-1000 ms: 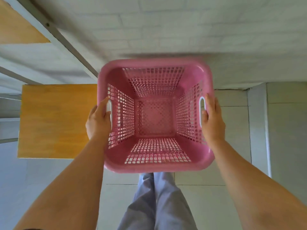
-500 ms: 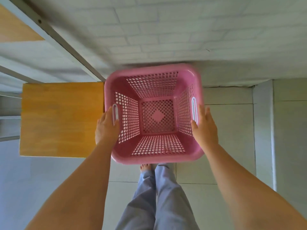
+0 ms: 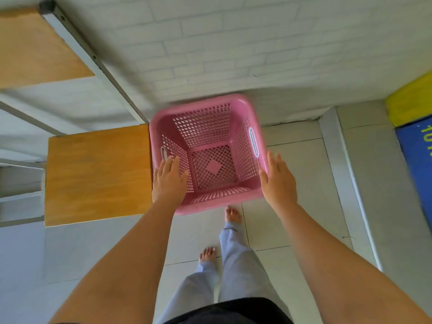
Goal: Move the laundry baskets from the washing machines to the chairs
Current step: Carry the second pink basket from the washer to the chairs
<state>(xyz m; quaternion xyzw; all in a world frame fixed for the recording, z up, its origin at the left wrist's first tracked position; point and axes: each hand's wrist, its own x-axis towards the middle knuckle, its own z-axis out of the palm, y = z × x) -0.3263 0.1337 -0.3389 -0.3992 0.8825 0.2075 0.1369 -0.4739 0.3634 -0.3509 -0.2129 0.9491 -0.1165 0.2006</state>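
Observation:
An empty pink laundry basket (image 3: pixel 214 169) sits low in front of me, right beside a wooden chair seat (image 3: pixel 98 174); what it rests on is hidden beneath it. Its far rim is blurred. My left hand (image 3: pixel 168 181) lies flat over the left rim with straight fingers, just below the white handle slot. My right hand (image 3: pixel 278 181) is flat against the outer right wall, fingers spread, below the other handle slot. Neither hand curls around a handle.
A grey metal frame bar (image 3: pixel 93 59) and another wooden panel (image 3: pixel 35 47) stand at the upper left. A white brick wall (image 3: pixel 233 43) rises straight ahead. A blue and yellow object (image 3: pixel 416 146) is at the right edge. My bare feet (image 3: pixel 232 213) stand on pale floor tiles.
The basket has gone down and away from me, next to the wooden seat. Both hands have slid off the handle slots and opened flat against its sides.

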